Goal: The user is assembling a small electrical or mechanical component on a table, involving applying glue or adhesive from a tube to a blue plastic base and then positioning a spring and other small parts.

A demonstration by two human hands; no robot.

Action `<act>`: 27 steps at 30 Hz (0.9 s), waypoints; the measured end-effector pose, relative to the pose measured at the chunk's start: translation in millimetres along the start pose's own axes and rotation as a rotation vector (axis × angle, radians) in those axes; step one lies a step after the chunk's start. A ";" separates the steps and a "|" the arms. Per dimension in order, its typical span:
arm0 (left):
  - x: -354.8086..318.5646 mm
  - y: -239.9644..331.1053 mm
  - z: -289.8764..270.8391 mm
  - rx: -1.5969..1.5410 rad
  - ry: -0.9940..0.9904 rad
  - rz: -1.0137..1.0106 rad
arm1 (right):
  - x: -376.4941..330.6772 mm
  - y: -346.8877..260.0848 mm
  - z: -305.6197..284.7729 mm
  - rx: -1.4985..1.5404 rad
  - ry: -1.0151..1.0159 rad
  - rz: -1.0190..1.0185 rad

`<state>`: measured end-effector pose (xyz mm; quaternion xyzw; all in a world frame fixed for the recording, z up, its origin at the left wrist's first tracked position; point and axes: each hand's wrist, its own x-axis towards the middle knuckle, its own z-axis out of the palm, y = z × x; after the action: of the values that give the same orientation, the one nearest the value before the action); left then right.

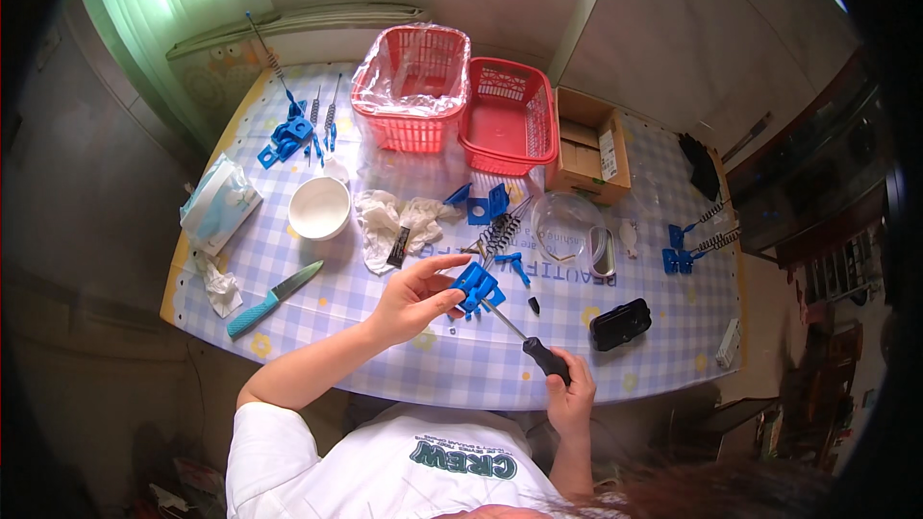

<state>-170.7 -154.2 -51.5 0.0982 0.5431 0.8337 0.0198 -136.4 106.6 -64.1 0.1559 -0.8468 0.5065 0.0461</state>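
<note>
Near the front middle of the table, my left hand (pixel 415 302) is closed on a blue plastic part (pixel 477 285), gripping it between thumb and fingers. A screwdriver (pixel 545 358) with a black handle and a thin metal shaft is in my right hand (pixel 571 392). Its tip meets the blue part, though the exact contact point is too small to make out. Just beyond lie black coil springs (pixel 500 233), more blue plastic pieces (pixel 488 204) and a blue lever-like piece (pixel 519 267). Some tiny bits lie on the cloth below the held part.
Two red baskets (pixel 510 165) (pixel 409 135) and a cardboard box (pixel 588 183) stand at the back. Leftward are a white bowl (pixel 320 210), tissue pack (pixel 221 202) and knife (pixel 277 298). A black case (pixel 620 325), clear round container (pixel 565 226) and blue spring assemblies (pixel 679 258) lie rightward.
</note>
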 end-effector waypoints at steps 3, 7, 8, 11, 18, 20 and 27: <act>1.9 -3.1 -1.1 0.016 0.044 -0.078 | 8.6 -4.8 3.9 -0.150 0.079 -0.092; 1.5 -8.8 -1.1 -0.030 0.067 -0.171 | 17.1 -5.9 3.9 -0.367 0.118 -0.310; 0.8 -9.1 -0.7 -0.059 0.065 -0.204 | 18.2 -7.5 4.1 -0.436 0.101 -0.343; -0.4 -10.2 -1.3 -0.052 0.060 -0.218 | 20.7 -4.1 6.0 -0.528 0.064 -0.339; 0.7 -12.9 -2.9 -0.025 0.067 -0.188 | 22.8 -11.3 3.6 -0.484 -0.025 -0.265; -0.2 -14.6 -4.5 -0.037 0.042 -0.191 | 23.2 -10.9 3.5 -0.403 -0.071 -0.205; 0.0 -15.0 -4.1 -0.016 0.029 -0.198 | 21.5 -14.5 -0.5 -0.213 -0.146 -0.066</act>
<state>-172.5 -151.8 -66.7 0.0319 0.5435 0.8334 0.0950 -152.3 96.0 -46.5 0.2144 -0.8912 0.3994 0.0172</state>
